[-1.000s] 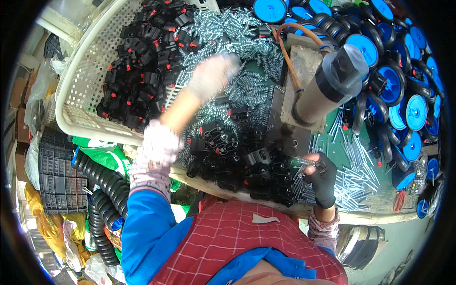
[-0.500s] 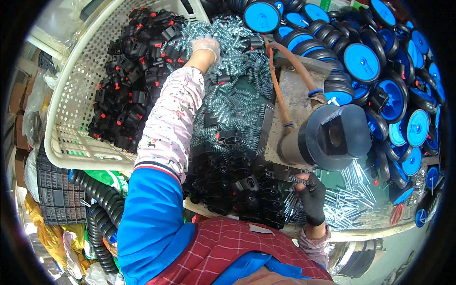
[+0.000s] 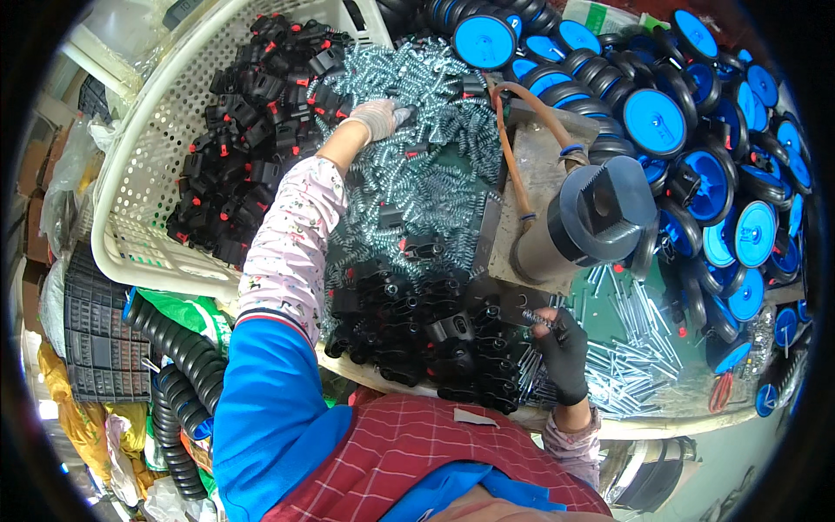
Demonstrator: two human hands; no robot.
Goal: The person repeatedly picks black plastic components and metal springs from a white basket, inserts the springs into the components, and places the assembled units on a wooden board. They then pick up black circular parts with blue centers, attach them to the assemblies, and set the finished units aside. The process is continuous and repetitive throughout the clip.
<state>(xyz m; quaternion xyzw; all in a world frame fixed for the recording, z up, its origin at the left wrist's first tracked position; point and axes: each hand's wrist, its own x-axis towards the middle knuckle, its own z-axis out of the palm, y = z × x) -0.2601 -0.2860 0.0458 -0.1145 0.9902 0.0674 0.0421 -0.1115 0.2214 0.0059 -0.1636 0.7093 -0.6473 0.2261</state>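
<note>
Left hand (image 3: 374, 120): gloved in white, laid against the spring heap (image 3: 426, 187); whether anything is gripped cannot be told.
Right hand (image 3: 564, 352): gloved in black, at least one metal spring (image 3: 537, 319) pinched between thumb and fingers.
Counted: one white basket (image 3: 143, 196), one grey cylinder (image 3: 557, 239), one red-handled tool (image 3: 720, 393).
Uncounted: black-and-red parts (image 3: 263, 171), metal pins (image 3: 635, 348) and blue wheels (image 3: 657, 122), piled too densely.
Front edge: crowded by black clips (image 3: 452, 331).
Open room: bare bench (image 3: 700, 398) left at front right, beside the pins.
</note>
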